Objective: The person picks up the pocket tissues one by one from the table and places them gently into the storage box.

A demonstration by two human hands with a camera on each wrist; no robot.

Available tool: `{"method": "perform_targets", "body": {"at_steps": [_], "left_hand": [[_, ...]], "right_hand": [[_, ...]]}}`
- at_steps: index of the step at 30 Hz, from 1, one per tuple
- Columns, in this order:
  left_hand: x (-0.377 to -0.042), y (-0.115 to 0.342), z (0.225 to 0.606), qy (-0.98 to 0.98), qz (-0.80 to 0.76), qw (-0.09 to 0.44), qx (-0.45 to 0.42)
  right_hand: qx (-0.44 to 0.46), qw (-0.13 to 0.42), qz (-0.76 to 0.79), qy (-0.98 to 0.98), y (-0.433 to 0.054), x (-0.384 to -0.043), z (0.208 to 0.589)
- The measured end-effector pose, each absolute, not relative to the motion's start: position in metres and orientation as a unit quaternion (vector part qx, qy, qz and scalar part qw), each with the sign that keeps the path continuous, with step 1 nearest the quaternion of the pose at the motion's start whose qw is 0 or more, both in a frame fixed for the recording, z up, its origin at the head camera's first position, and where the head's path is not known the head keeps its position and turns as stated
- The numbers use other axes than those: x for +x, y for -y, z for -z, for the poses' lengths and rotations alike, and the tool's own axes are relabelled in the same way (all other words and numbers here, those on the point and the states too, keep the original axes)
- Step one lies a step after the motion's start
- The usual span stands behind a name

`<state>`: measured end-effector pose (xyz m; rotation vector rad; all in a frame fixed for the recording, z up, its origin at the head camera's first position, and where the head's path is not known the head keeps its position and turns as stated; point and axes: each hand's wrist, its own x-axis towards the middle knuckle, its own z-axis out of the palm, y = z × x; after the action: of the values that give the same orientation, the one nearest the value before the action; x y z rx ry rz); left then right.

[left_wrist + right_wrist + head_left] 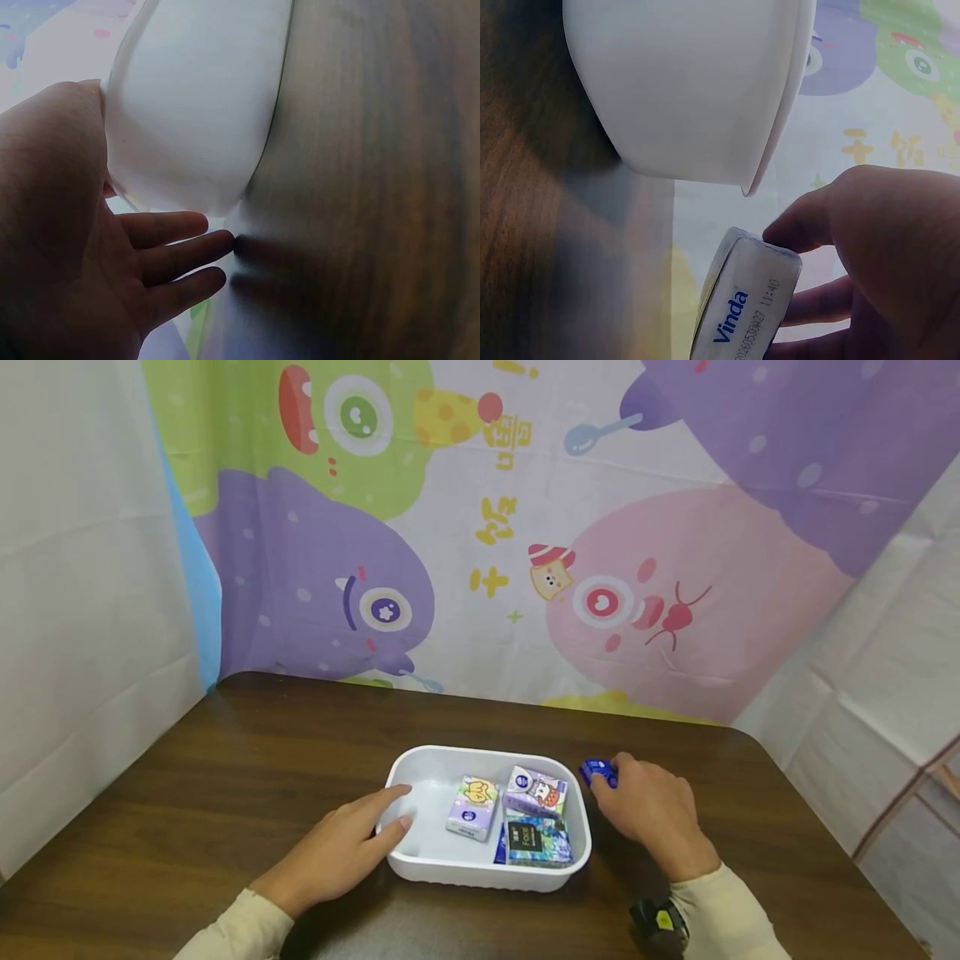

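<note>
A white plastic basket [480,874] sits on the table with several small packs of tissues in it. My left hand [341,847] rests at its left end, thumb and index finger over the rim; in the left wrist view the other fingers [187,255] stretch out, straight and spread, beside the outer wall. Just off the basket's right end, my right hand [651,806] pinches a blue pack of tissues [597,772] between thumb and fingers. Its pale end, printed "Vinda", faces the right wrist view.
Inside the basket, a purple-and-yellow pack [472,807] lies mid-floor, with a purple pack [536,791] and a dark blue-green pack [538,841] at the right. Part of a blue pack [500,845] shows beneath the latter. A cartoon-printed curtain [480,652] hangs behind the brown table [300,727].
</note>
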<state>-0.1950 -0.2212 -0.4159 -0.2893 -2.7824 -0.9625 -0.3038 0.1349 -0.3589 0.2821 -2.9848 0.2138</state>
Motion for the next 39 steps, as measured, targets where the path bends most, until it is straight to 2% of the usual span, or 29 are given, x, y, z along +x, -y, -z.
{"method": "perform_targets", "body": {"at_steps": [39], "left_hand": [[-0.1951, 0.2223, 0.4168, 0.936, 0.323, 0.097, -0.101]], "right_hand": [[0.101, 0.113, -0.074, 0.986, -0.1283, -0.2963, 0.3500]]}}
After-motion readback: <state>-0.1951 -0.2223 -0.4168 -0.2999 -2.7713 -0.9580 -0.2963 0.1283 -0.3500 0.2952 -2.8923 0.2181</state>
